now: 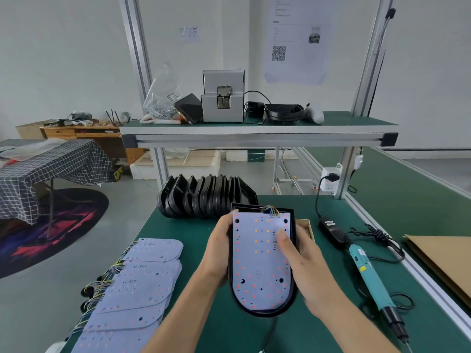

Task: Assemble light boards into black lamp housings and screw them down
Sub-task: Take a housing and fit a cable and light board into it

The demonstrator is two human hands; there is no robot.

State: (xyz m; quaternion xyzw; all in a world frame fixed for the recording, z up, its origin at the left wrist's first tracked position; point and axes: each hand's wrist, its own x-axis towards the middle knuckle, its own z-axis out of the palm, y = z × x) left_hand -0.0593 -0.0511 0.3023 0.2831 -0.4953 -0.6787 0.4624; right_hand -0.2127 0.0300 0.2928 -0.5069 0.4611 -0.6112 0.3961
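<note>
A white light board (260, 261) dotted with red and orange LEDs sits inside a black lamp housing (267, 313) — its rounded end points toward the person, and a bundle of coloured wires leaves its straight far edge. The housing is held over the green bench mat (198, 230). The left hand (220, 247) grips the housing's left wall, thumb curled over the board's far-left corner; the right hand (303, 263) lies on the right side with fingers fairly straight, one fingertip pressing the board's face. Left of the housing, near the mat's left edge, lies a fanned pile of spare light boards (137, 286) with wires trailing off the edge. Beyond the housing stands a row of empty black housings (204, 197). Right of it lie a small box of screws (307, 228) and a teal electric screwdriver (369, 278) — bare mat shows between them.
</note>
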